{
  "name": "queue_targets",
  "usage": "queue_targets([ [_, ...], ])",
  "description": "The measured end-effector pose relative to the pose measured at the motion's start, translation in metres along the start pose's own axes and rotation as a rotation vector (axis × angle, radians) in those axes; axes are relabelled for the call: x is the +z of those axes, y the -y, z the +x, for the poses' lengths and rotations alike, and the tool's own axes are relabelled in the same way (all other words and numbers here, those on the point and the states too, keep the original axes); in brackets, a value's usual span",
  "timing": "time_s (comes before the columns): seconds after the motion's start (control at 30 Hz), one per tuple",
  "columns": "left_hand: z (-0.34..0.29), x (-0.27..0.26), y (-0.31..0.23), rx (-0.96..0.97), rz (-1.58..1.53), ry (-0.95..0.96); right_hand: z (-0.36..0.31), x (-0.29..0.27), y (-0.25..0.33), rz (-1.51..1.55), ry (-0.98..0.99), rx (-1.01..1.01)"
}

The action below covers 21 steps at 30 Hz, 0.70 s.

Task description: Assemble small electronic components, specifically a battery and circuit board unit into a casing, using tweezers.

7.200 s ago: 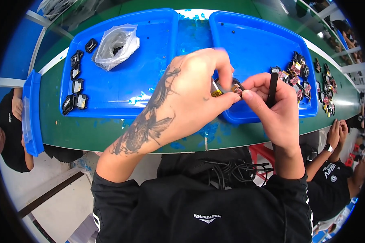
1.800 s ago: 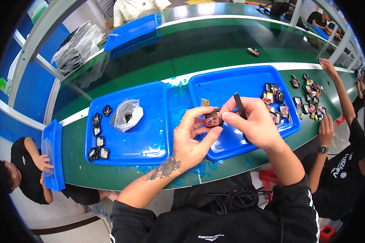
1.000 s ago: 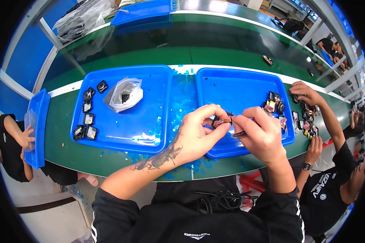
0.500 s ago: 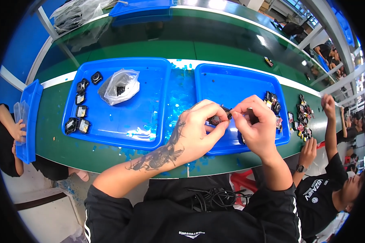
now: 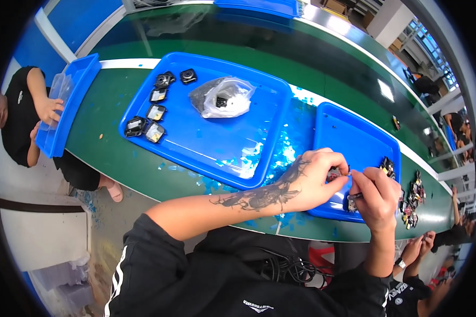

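Note:
Over the right blue tray (image 5: 349, 138), my left hand (image 5: 314, 182) pinches a small electronic module (image 5: 333, 173), dark with reddish parts, between thumb and fingers. Close against it is my right hand (image 5: 378, 198), fingers closed at the module's edge; what they hold is too small to make out. Beneath the right fingers shows another dark and silvery piece (image 5: 353, 202), partly hidden. Several black modules (image 5: 387, 167) lie at that tray's right end. In the left blue tray (image 5: 195, 138) stands an open clear plastic bag (image 5: 228, 98) with small black parts, beside several black camera-like modules (image 5: 155, 132).
Blue film scraps (image 5: 283, 150) litter the green bench (image 5: 103, 134) between the trays. More modules (image 5: 415, 198) are heaped right of the right tray. At left a person holds a blue bin (image 5: 71, 108); another person's hands (image 5: 418, 248) are at lower right. Black cables (image 5: 288, 264) lie below the bench edge.
The view has swung, so trays and bench appear shifted and tilted. My hands remain together over the right tray, the module still in my left. The neighbour's raised hand at right has come down.

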<state>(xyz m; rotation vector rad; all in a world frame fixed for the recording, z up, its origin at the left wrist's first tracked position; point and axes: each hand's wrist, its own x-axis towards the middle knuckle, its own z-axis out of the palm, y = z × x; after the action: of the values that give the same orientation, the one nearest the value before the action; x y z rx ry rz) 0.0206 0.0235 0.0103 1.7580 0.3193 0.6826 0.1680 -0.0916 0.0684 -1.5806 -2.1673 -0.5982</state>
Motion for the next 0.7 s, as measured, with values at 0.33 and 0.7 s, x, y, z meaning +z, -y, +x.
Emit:
queue_targets([
  [0.33,0.000,-0.009,-0.001,-0.064,-0.030,0.045,0.009,0.016,-0.004,0.564,-0.026,0.585],
  [0.7,0.000,-0.004,-0.004,-0.342,-0.544,0.223,0.123,0.065,-0.045,0.690,0.303,0.265],
])
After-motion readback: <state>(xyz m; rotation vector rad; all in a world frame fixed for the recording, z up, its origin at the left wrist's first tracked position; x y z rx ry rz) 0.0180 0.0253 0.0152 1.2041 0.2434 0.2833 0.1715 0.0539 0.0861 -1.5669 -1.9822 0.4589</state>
